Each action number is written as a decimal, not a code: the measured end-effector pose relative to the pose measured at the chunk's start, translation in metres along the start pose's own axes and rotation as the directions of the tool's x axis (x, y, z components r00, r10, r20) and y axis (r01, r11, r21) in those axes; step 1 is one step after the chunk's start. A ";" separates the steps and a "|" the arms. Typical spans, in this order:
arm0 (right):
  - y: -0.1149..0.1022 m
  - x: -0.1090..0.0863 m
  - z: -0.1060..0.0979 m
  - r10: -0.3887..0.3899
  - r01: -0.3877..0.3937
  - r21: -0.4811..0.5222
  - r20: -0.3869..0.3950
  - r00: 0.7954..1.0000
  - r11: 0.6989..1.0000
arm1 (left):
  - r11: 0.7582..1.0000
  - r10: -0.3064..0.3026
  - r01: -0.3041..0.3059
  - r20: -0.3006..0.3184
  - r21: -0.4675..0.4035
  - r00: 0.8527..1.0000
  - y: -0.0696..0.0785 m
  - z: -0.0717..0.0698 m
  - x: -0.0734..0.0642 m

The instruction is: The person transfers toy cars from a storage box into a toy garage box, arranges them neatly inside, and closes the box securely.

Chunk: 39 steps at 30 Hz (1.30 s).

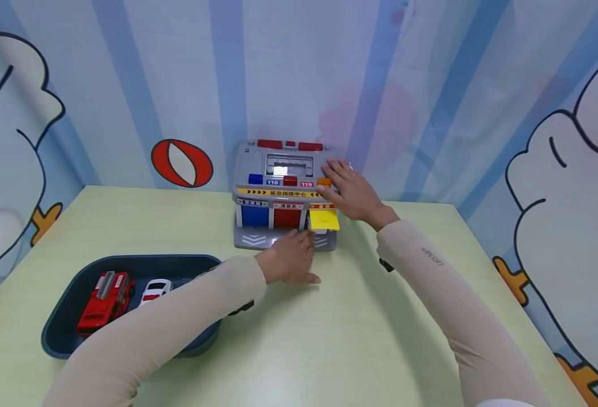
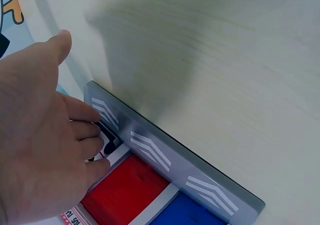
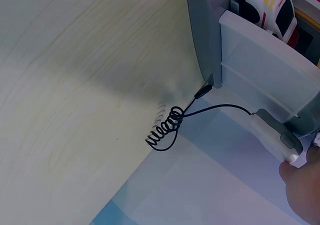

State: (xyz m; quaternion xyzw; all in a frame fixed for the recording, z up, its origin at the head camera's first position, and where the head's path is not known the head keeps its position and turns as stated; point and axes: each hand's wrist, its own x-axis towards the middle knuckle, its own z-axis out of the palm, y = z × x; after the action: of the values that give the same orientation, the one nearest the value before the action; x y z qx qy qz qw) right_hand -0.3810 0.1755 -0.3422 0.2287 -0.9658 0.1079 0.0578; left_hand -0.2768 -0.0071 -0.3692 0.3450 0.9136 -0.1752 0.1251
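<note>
A grey toy emergency station (image 1: 250,161) stands at the back of the table, with a blue door (image 1: 255,216) and a red door (image 1: 286,218) down and a yellow door (image 1: 324,219) swung up. My left hand (image 1: 291,257) is at the front of the yellow-door bay, its fingers extended towards a white toy car (image 3: 270,7) inside. The fingers partly hide the car in the left wrist view; whether they touch it I cannot tell. On the right end of the roof rests my right hand (image 1: 352,192), fingers extended, thumb near the orange button (image 1: 324,182).
At the left a dark blue tray (image 1: 126,258) holds a red toy fire truck (image 1: 105,302) and a white toy car (image 1: 155,289); my left sleeve covers part of it. A white handset (image 3: 275,135) with a black coiled cord (image 3: 165,127) is at the station's side. A patterned curtain (image 1: 289,68) hangs behind.
</note>
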 end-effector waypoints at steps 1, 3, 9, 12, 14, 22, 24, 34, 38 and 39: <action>0.000 0.000 0.000 0.000 0.000 0.002 0.000 1.000 1.000 | 1.000 -0.006 0.006 -0.003 -0.006 1.000 0.000 0.000 0.001; 0.000 -0.001 0.000 0.001 -0.001 0.002 0.001 1.000 1.000 | 1.000 -0.014 0.014 -0.011 -0.016 1.000 -0.001 0.000 0.002; 0.000 -0.001 0.000 0.001 -0.001 0.000 -0.002 1.000 1.000 | 0.999 -0.024 0.023 -0.026 -0.036 0.999 -0.004 -0.001 0.007; 0.000 -0.001 0.000 -0.003 0.003 0.002 -0.003 1.000 1.000 | 0.999 -0.029 0.027 -0.028 -0.042 0.999 -0.006 -0.002 0.010; 0.000 -0.001 0.000 -0.003 0.003 0.002 -0.003 1.000 1.000 | 0.999 -0.031 0.029 -0.029 -0.043 0.999 -0.007 -0.002 0.012; 0.000 -0.001 0.000 -0.005 0.005 0.005 -0.005 1.000 1.000 | 0.997 -0.019 0.017 -0.019 -0.070 1.000 -0.002 -0.002 0.012; 0.000 -0.001 0.000 -0.004 0.004 0.009 -0.004 1.000 1.000 | 0.999 0.010 -0.011 -0.036 -0.031 0.999 0.004 -0.001 0.008; 0.001 -0.002 -0.002 -0.023 0.023 0.011 -0.010 1.000 1.000 | 0.981 0.192 -0.186 -0.184 0.051 0.964 0.039 -0.001 -0.030; 0.000 -0.002 -0.002 -0.029 0.029 0.012 -0.009 1.000 1.000 | 0.983 0.182 -0.169 -0.266 0.070 0.947 0.034 -0.001 -0.035; 0.001 -0.002 -0.002 -0.030 0.031 0.012 -0.009 0.999 0.999 | 0.985 0.171 -0.156 -0.288 0.074 0.942 0.032 -0.001 -0.035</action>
State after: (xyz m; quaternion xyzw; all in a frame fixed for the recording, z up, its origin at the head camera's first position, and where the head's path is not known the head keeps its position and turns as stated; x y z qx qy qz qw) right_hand -0.3797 0.1771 -0.3406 0.2433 -0.9612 0.1137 0.0623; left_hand -0.2297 -0.0045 -0.3635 0.4448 0.8855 -0.1341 -0.0062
